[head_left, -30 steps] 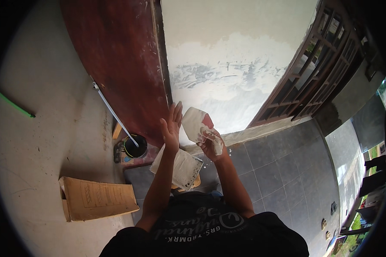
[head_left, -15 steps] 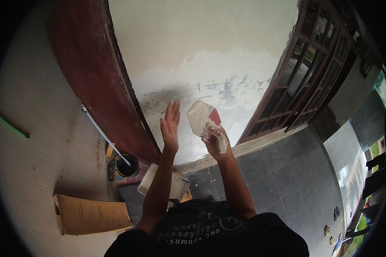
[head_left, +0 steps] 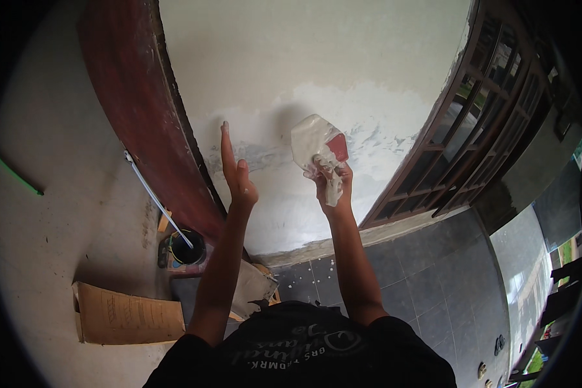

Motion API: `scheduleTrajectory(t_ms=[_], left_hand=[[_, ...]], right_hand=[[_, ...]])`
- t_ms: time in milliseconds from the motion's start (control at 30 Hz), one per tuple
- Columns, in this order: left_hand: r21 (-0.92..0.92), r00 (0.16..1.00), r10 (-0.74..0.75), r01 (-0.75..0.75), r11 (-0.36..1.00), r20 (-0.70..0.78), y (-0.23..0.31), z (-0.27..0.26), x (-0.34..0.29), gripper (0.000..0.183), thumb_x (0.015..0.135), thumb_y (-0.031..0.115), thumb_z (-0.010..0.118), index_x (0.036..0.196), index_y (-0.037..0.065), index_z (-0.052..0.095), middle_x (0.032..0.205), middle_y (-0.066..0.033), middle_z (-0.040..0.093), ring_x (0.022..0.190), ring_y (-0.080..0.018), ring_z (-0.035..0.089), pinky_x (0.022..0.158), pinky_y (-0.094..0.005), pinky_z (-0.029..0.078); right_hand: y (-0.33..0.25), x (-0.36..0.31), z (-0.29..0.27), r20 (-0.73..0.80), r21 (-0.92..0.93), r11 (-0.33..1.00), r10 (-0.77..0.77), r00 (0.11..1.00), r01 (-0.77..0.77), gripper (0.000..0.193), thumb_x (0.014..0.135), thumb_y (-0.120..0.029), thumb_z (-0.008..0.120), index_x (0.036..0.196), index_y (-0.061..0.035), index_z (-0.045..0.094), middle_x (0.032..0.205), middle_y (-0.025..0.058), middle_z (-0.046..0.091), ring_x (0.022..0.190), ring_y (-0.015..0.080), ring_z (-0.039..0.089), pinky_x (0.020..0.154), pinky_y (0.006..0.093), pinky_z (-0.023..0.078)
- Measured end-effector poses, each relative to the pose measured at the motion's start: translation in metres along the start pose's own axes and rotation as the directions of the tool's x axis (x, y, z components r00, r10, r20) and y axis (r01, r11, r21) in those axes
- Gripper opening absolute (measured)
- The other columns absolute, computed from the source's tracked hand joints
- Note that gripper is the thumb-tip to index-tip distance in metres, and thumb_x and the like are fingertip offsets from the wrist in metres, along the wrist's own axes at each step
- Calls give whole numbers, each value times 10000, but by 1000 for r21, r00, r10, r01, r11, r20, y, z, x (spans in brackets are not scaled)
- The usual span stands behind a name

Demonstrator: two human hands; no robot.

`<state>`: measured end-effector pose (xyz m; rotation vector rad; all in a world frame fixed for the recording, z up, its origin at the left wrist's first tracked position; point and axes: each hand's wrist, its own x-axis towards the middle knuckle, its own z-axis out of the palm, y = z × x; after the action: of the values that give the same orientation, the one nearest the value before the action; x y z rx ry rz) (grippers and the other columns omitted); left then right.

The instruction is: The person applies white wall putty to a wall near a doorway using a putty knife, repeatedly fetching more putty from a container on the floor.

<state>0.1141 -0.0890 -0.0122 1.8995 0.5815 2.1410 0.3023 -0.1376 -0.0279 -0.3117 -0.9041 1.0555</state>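
Note:
My right hand (head_left: 343, 183) grips a flat putty scraper (head_left: 309, 143), its broad face coated in wet white putty and a red part bare at the right. More putty clings in lumps to the fingers and palm of that hand. Left of it, my left hand (head_left: 239, 184) is raised edge-on with straight fingers and holds nothing; white smears show on a fingertip. Both hands are in front of the wall (head_left: 291, 220), where a band of fresh white putty with grey streaks runs below the older off-white surface. Whether the left fingertips touch the wall, I cannot tell.
A dark red door panel (head_left: 119, 84) borders the wall on the left, a brown-framed window (head_left: 446, 129) on the right. Low on the left stand a black bucket (head_left: 189, 247) with a pale pole and a cardboard box (head_left: 129, 315). A putty-stained light container (head_left: 255, 284) is partly behind my left arm.
Both hands have moved up and farther along the wall, the scraper still in the right. The left hand has shifted left and turned edge-on.

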Motion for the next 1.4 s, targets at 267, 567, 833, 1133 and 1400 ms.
scheduleTrajectory(t_ms=[267,567,833,1133,1400], left_hand=[[472,944,295,-331,817,151,-73,-21,30,822,859,404,490,1441,-94,193,1507,-319,166,1417,-454,147,1129,-547,125],[602,920,288,-393,696,267,-101,-24,16,897,856,576,421,1395,-128,283,1450,-359,273,1379,-478,253,1078,-615,175],[602,905,309,-424,677,291,-100,-22,19,870,865,563,406,1388,-125,305,1445,-349,299,1368,-461,296,1092,-580,179],[623,907,331,-420,660,260,-96,-23,22,816,865,540,408,1345,-120,385,1425,-311,369,1359,-404,350,1117,-509,192],[617,905,300,-425,663,302,-99,-21,18,851,870,551,396,1384,-123,317,1447,-330,315,1370,-448,301,1104,-562,168]], right_hand=[[7,88,38,569,-757,-141,-623,537,638,624,605,116,596,1207,-43,625,838,98,521,721,240,513,547,312,461],[24,118,22,800,-597,-486,-297,522,638,673,571,-7,653,1241,-28,595,873,60,519,711,198,548,532,300,496],[47,76,-11,777,-611,-446,-182,603,654,669,585,-2,648,1250,-40,590,910,96,587,642,181,597,515,287,512],[6,105,48,763,-642,-489,-328,557,591,795,505,-7,666,1290,-74,564,913,115,592,554,193,569,473,284,480],[46,79,-7,817,-530,-527,-106,567,664,641,649,-19,619,1286,-21,548,926,112,612,621,171,606,530,279,523]])
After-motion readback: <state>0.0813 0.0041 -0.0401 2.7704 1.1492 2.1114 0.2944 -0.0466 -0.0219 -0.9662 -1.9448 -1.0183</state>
